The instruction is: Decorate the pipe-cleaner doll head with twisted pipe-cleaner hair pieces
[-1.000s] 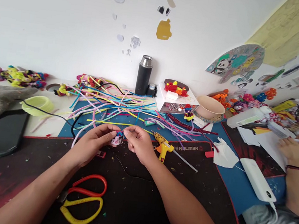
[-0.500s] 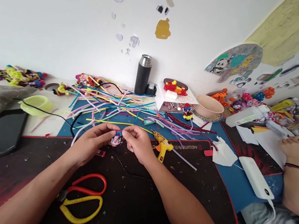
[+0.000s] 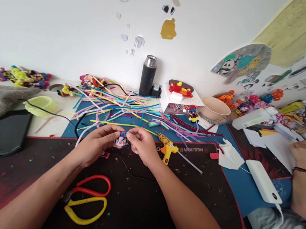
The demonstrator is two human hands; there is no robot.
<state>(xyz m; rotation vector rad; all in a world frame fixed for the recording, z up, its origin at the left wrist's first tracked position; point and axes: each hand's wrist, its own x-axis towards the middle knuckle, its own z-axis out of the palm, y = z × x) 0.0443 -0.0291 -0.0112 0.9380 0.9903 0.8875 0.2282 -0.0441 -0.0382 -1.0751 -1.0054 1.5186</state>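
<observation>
A small white painted face piece (image 3: 120, 140) with blue at its top is held between my two hands above the dark mat. My left hand (image 3: 101, 140) pinches it from the left with thumb and fingers. On its right side, my right hand (image 3: 142, 145) has thumb and fingertips pressed together at the blue part. Beyond my hands lie many coloured fuzzy stems (image 3: 120, 104). A yellow glue gun (image 3: 168, 150) rests right of my right hand. Scissors with one red and one yellow handle (image 3: 88, 200) lie nearer, on the dark mat (image 3: 135, 206).
A black phone (image 3: 6, 134) and a yellow-green bowl (image 3: 40, 105) are on the left. At the back stand a black flask (image 3: 147, 77) and a white box (image 3: 181, 103). A white power bank (image 3: 263, 181) lies right, near another person's hands (image 3: 304, 155).
The whole view has shifted slightly, so things sit a little further right. The face piece now shows more of its painted front. Both hands keep their pinch on it.
</observation>
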